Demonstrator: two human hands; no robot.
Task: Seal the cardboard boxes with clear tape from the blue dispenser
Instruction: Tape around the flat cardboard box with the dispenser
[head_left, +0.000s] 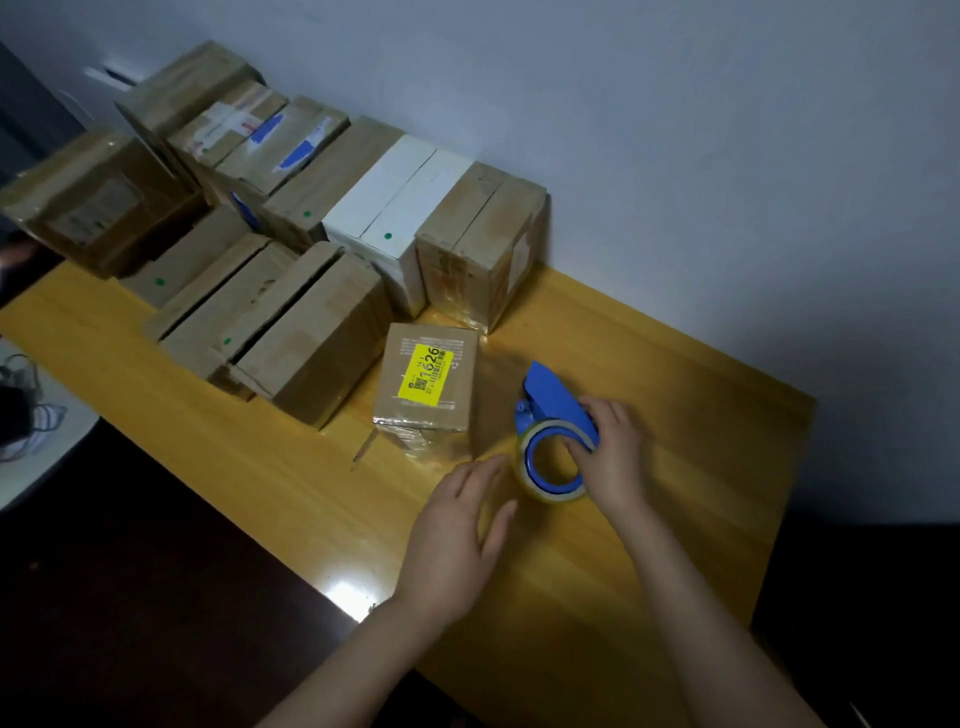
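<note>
A small cardboard box (426, 379) with a yellow label stands on the yellow wooden table (675, 364). Just right of it, my right hand (613, 452) grips the blue tape dispenser (553, 405), fingers curled into the core of the clear tape roll (540, 488). A stretch of clear tape runs from the dispenser toward the box's right side. My left hand (457, 530) hovers below the box with fingers straight, its fingertips near the tape; whether they touch it is unclear.
Several cardboard boxes (291, 332) and a white box (395, 208) stand in rows against the grey wall on the table's far left. Dark floor lies beyond the table's near edge. A white surface (36, 426) with cables sits at the far left.
</note>
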